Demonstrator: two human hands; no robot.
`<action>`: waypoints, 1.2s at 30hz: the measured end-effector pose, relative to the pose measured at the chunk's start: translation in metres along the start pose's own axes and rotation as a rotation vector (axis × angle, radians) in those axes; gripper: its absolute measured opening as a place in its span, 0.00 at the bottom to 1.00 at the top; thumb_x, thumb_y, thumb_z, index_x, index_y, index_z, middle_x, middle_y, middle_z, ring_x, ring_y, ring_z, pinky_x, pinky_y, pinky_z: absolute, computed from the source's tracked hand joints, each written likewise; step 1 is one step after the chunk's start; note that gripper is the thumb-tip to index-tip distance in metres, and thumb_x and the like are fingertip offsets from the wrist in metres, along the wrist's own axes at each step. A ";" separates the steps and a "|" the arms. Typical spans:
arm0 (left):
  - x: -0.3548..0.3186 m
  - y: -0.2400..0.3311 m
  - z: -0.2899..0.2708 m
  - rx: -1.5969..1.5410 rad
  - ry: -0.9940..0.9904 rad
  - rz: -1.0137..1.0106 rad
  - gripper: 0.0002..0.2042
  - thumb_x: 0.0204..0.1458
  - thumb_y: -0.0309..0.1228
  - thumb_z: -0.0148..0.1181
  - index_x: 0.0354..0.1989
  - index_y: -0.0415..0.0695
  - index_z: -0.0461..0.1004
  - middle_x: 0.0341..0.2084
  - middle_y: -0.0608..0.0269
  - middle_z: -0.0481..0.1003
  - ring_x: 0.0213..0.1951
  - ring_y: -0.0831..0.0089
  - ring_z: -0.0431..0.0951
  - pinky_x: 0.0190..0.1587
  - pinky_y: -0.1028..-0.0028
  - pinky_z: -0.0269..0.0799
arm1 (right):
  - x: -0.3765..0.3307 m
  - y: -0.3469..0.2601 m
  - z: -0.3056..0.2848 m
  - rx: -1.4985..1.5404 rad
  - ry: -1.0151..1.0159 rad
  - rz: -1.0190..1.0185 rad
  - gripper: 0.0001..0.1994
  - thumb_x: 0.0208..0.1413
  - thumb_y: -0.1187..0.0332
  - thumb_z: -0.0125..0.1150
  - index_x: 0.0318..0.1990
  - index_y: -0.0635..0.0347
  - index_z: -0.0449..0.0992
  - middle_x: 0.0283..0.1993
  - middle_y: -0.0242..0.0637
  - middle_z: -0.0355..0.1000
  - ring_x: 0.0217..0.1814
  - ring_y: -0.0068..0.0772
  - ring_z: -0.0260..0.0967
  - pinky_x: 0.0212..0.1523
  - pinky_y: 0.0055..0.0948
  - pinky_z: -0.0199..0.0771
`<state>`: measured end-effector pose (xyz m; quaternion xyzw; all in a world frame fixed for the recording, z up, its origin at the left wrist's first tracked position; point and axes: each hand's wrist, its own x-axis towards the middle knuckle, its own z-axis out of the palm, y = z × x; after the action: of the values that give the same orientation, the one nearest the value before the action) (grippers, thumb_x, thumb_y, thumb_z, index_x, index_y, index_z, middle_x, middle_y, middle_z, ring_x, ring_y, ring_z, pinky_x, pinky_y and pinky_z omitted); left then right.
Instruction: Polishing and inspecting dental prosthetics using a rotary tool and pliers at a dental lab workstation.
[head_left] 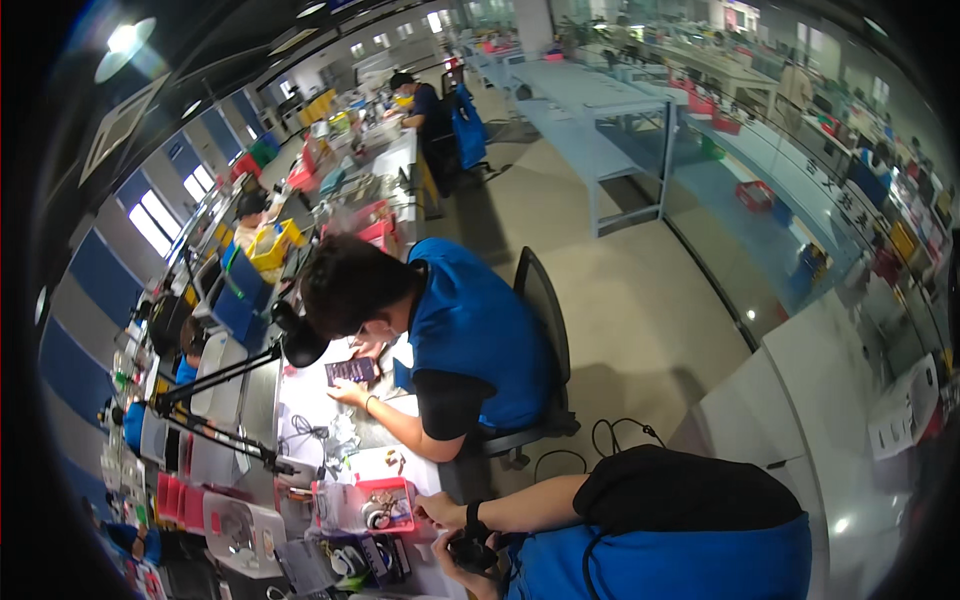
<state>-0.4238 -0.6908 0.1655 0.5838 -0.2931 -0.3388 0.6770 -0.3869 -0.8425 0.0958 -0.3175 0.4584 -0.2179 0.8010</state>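
Observation:
My right arm reaches across from the lower right in a black sleeve, with a black band on the wrist. My right hand (438,510) is closed beside the red-rimmed tray (408,492); whatever its fingers hold, if anything, is too small to make out. Just below, my left hand (460,575) curls around a small black device (472,552), which sits against the right wrist band. Inside the tray lie a round silvery coil (378,513) and other small parts. A dark flat package (385,558) lies on the bench near my left hand.
A co-worker (480,330) in a blue vest sits beside me, holding a phone (350,371) under a black desk lamp (300,340). Clear bins (245,535) and red bins (180,500) line the bench. An office chair (545,310) and floor cables (625,435) lie beyond.

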 end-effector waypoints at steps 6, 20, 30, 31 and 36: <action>0.042 -0.016 0.029 0.021 -0.218 -0.020 0.29 0.42 0.14 0.69 0.56 0.37 0.69 0.43 0.54 0.76 0.42 0.67 0.78 0.45 0.69 0.78 | 0.015 0.000 -0.027 0.201 -0.338 0.133 0.11 0.56 0.64 0.62 0.29 0.64 0.79 0.23 0.35 0.72 0.20 0.26 0.66 0.20 0.25 0.66; 0.058 -0.035 0.069 0.013 -0.449 -0.052 0.29 0.43 0.20 0.71 0.56 0.38 0.68 0.43 0.55 0.75 0.44 0.67 0.77 0.47 0.68 0.76 | 0.072 0.039 -0.072 0.034 -0.264 -0.008 0.10 0.55 0.64 0.60 0.29 0.61 0.80 0.25 0.34 0.75 0.24 0.30 0.71 0.27 0.30 0.71; 0.058 -0.047 0.090 -0.015 -0.491 -0.054 0.29 0.44 0.25 0.73 0.56 0.38 0.67 0.44 0.55 0.75 0.45 0.67 0.77 0.49 0.68 0.75 | 0.051 0.019 -0.089 -0.528 -0.287 -0.514 0.11 0.57 0.65 0.57 0.35 0.60 0.84 0.34 0.38 0.81 0.36 0.32 0.78 0.37 0.32 0.76; 0.058 -0.049 0.089 -0.019 -0.483 -0.052 0.29 0.44 0.25 0.73 0.56 0.38 0.67 0.44 0.55 0.75 0.45 0.67 0.77 0.49 0.68 0.75 | 0.042 0.013 -0.089 -0.533 -0.296 -0.512 0.11 0.57 0.65 0.57 0.35 0.60 0.84 0.34 0.38 0.81 0.36 0.32 0.78 0.37 0.32 0.76; 0.059 -0.054 0.089 -0.034 -0.473 -0.052 0.30 0.45 0.27 0.74 0.56 0.38 0.66 0.44 0.55 0.75 0.46 0.67 0.76 0.50 0.68 0.74 | 0.021 0.009 -0.091 -0.308 -0.256 -0.233 0.12 0.47 0.69 0.61 0.39 0.58 0.84 0.34 0.34 0.80 0.36 0.28 0.76 0.38 0.28 0.74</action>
<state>-0.4652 -0.7955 0.1253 0.4841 -0.4229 -0.4884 0.5902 -0.4553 -0.8771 0.0424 -0.5118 0.3411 -0.1941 0.7642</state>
